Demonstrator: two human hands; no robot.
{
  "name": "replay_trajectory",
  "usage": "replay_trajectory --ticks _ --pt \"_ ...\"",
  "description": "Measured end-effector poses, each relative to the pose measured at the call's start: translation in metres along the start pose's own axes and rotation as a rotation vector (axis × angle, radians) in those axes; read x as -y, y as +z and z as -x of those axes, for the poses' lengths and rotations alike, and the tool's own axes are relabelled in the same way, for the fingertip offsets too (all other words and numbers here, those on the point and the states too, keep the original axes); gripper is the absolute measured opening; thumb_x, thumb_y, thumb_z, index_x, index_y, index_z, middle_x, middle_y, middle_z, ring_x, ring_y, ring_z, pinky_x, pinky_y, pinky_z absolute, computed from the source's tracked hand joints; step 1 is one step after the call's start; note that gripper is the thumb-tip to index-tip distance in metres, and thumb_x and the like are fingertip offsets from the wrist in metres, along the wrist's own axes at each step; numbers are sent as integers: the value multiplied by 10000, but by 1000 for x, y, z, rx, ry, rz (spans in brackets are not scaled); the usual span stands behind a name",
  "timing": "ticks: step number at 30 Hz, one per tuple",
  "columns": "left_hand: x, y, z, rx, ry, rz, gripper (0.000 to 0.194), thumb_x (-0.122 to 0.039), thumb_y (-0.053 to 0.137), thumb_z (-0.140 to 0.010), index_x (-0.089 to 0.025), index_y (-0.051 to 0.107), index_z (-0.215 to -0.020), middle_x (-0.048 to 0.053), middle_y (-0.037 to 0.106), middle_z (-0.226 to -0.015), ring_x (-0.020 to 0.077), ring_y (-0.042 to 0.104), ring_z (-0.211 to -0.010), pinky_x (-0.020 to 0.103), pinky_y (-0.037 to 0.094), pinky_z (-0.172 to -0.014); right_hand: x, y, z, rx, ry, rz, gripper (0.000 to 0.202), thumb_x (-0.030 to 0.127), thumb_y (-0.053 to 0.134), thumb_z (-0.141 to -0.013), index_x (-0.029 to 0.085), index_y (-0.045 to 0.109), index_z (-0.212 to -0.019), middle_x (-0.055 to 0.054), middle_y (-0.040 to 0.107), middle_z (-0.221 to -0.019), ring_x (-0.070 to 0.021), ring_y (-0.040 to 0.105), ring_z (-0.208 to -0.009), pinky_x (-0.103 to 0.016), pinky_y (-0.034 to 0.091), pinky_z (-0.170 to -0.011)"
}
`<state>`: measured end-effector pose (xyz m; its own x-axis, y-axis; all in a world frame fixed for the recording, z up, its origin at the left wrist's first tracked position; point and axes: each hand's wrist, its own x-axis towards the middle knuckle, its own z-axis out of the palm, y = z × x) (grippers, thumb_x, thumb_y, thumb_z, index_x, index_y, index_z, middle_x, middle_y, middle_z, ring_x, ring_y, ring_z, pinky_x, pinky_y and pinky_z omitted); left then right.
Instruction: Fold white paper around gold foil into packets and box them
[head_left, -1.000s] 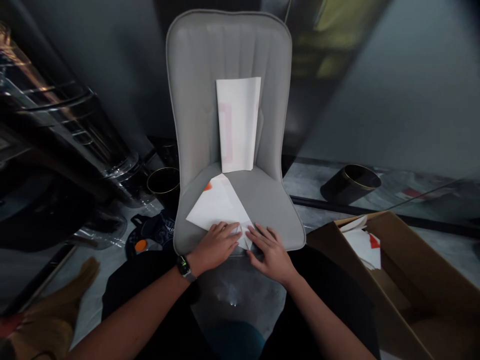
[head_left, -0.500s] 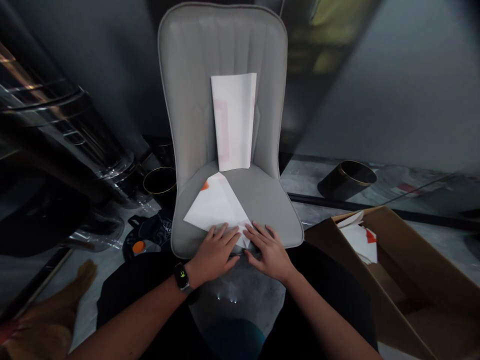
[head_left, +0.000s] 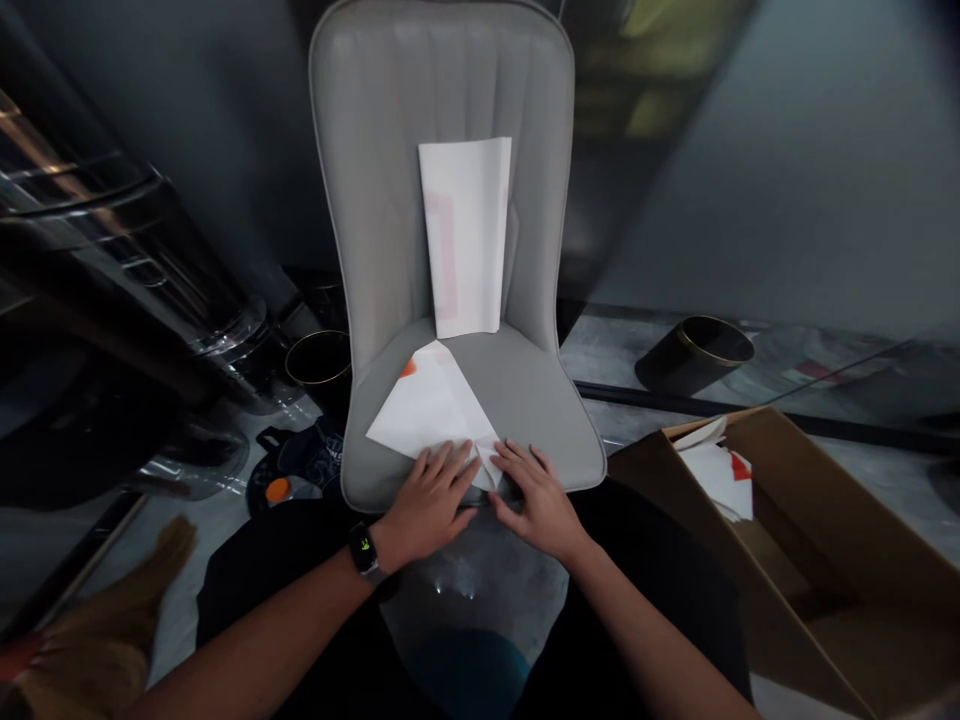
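Observation:
A folded white paper [head_left: 431, 405] with an orange patch lies on the seat of a grey chair [head_left: 544, 405]. My left hand [head_left: 431, 500] rests on its lower edge, fingers spread, with a watch on the wrist. At the paper's lower right corner, my right hand [head_left: 536, 500] touches the small folded part, its fingers apart and flat. Another folded white sheet [head_left: 471, 240] with faint pink marks leans upright against the chair's backrest.
On the right stands an open cardboard box [head_left: 795, 620] with folded white paper [head_left: 720, 480] inside. Left of the chair are a black bin [head_left: 319, 360] and a dark patterned bag [head_left: 315, 460]. A glossy column [head_left: 157, 260] rises at the far left.
My left hand has shifted very slightly at the paper's lower edge, its fingertips moving a little left. The view has moved slightly. The papers lie as before.

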<state>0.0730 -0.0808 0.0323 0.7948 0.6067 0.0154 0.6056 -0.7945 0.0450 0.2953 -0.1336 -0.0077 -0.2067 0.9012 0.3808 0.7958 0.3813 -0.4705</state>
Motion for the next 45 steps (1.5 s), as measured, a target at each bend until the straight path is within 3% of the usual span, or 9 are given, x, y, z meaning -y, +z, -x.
replay_trajectory --ticks 4,8,14,19,22,28,37,45 --pt "1 -1 -1 17 1 -36 671 -567 399 -1040 -204 325 -1599 110 235 -1698 344 311 -1504 526 255 -1200 0 5 0 -57 80 -71 537 388 559 -993 239 468 -1501 -123 605 -1460 -302 528 -1390 -606 346 -1177" --pt "2 -2 -3 30 5 -38 726 -608 406 -1025 -197 298 -1613 107 212 -1705 357 320 -1492 531 255 -1199 -1 7 0 -61 90 -67 516 391 545 -1006 261 479 -1500 -110 624 -1439 -299 545 -1374 -599 357 -1172" --pt "2 -1 1 51 36 -22 626 -458 384 -1061 -217 264 -1626 55 212 -1708 358 225 -1539 556 233 -1208 -1 6 1 1 39 54 561 378 519 -1014 260 436 -1555 -116 568 -1501 -300 506 -1410 -587 351 -1184" --pt "3 -5 1 76 33 6 681 -505 406 -1048 -216 225 -1638 47 269 -1690 350 233 -1540 546 244 -1209 6 7 0 47 -13 144 742 424 558 -983 224 260 -1633 -126 388 -1632 -354 316 -1522 -656 289 -1197" --pt "4 -5 0 78 33 7 705 -509 422 -1039 -220 203 -1644 61 272 -1689 344 233 -1543 536 236 -1212 5 4 0 96 -56 154 784 420 567 -980 228 199 -1645 -110 367 -1644 -346 268 -1542 -681 240 -1209" --pt "5 -3 0 88 32 5 699 -511 419 -1035 -205 228 -1634 70 284 -1685 343 250 -1533 536 238 -1198 -6 -5 4 165 -111 132 778 368 574 -987 260 177 -1646 -87 376 -1642 -312 289 -1538 -653 247 -1224" --pt "5 -4 -3 18 23 32 646 -490 474 -1011 -248 332 -1594 54 343 -1661 348 348 -1474 529 273 -1172 -6 0 7 159 -130 146 863 359 613 -950 240 131 -1656 -113 334 -1657 -334 250 -1549 -665 211 -1233" --pt "5 -3 4 59 70 -9 688 -477 500 -1008 -285 257 -1621 50 250 -1699 359 212 -1545 559 213 -1209 -10 -6 8 174 -146 125 882 305 610 -933 223 112 -1656 -124 317 -1662 -323 221 -1558 -683 207 -1222"
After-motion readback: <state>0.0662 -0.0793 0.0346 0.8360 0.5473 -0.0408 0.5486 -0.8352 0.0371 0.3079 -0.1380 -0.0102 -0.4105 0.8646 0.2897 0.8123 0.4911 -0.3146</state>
